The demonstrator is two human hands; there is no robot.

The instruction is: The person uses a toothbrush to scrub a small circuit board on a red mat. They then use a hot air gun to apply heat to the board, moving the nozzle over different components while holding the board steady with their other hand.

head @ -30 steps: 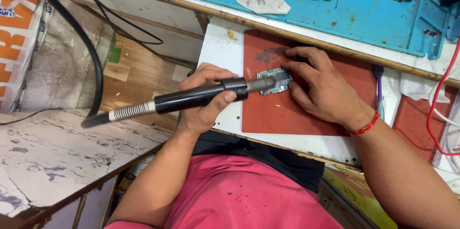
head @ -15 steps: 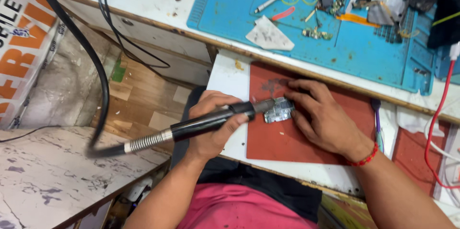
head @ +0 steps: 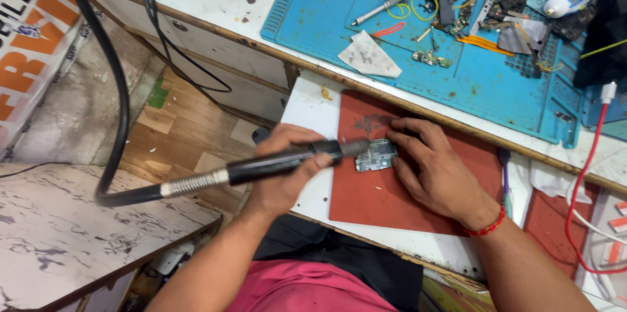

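My left hand (head: 282,175) grips a black rotary-tool handpiece (head: 274,163) with a metal spring collar and a thick black flexible shaft (head: 117,122) trailing off to the left. Its tip rests on a small circuit board (head: 373,155). The board lies on a red-brown mat (head: 392,201) on a white pull-out shelf (head: 307,116). My right hand (head: 437,171) lies flat on the mat with its fingertips pressing the board's right edge. A red thread band circles that wrist.
Beyond the shelf a blue work mat (head: 483,83) holds several small boards, flex cables, tweezers and a folded grey cloth (head: 369,56). A red cable (head: 581,181) hangs at the right. A marbled counter (head: 65,240) stands at lower left, with wooden floor (head: 176,135) below.
The view has drifted so more of the blue mat shows. Both hands stay on the board, with the handpiece tip held against it.
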